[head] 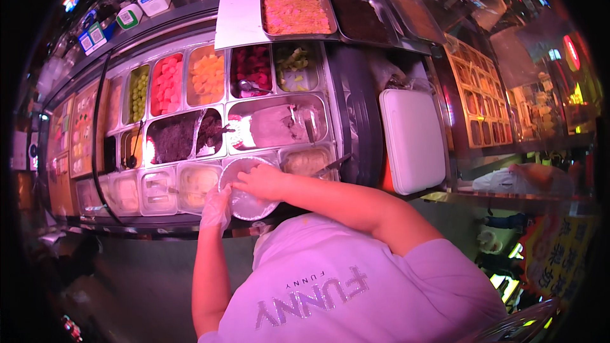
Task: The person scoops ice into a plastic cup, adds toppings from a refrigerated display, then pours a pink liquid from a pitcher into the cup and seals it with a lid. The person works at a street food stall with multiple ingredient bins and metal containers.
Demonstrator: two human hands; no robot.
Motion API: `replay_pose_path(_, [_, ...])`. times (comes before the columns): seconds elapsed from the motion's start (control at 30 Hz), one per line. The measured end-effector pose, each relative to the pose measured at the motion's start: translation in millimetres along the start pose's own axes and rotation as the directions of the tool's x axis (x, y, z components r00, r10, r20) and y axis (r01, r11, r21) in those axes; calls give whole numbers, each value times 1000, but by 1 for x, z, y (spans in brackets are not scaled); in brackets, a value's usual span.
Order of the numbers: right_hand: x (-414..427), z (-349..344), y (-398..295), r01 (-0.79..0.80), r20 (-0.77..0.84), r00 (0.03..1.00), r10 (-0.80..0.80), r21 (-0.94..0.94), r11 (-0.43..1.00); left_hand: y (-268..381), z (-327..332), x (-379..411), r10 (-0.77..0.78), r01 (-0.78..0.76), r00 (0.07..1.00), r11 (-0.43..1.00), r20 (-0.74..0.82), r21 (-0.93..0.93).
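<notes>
A round, pale bowl [252, 206] with a shiny rim is tilted in front of me, over the counter's near edge. At its left rim is my left hand [217, 205], in a thin clear plastic glove, with the fingers gripping the edge. My right hand [262, 182] reaches across the bowl's opening, its fingertips close to the left hand's fingers. Whether anything is between those fingertips is hidden. Behind the bowl lies a steel tub of pale purple paste [276, 126]. Just right of it, a tub of beige food [305, 162] has a utensil handle [331, 166] sticking out.
Fruit tubs line the back row, including pink cubes [167, 85] and orange cubes [206, 76]. Clear plastic tubs [158, 190] stand at the front left. Trays of crumbly food [298, 9] and dark food [360, 16] sit behind. A white lidded box [413, 140] is at right.
</notes>
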State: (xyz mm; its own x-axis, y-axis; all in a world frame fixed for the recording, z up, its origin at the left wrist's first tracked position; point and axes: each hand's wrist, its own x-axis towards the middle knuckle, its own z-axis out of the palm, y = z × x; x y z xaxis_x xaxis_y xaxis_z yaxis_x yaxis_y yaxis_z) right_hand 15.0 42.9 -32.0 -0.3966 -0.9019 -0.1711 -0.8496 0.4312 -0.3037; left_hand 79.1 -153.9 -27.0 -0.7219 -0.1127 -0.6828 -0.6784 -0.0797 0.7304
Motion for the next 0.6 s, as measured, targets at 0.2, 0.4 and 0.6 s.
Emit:
replay_pose_path(0.2, [-10,-30,-6,109,-172,978,-114,-38,993,14,4,-9,22,-21,1000,995,-10,95])
replay_pose_path(0.4, [-135,-144,90,-134,-737,654,168,106,985,114,-2,-37,-27,48,992,985,-124,167])
replay_pose_path(0.6, [-278,-222,285,61,-320,-324,890,932,357,294,14,68,530,-478,832,835,-164,274])
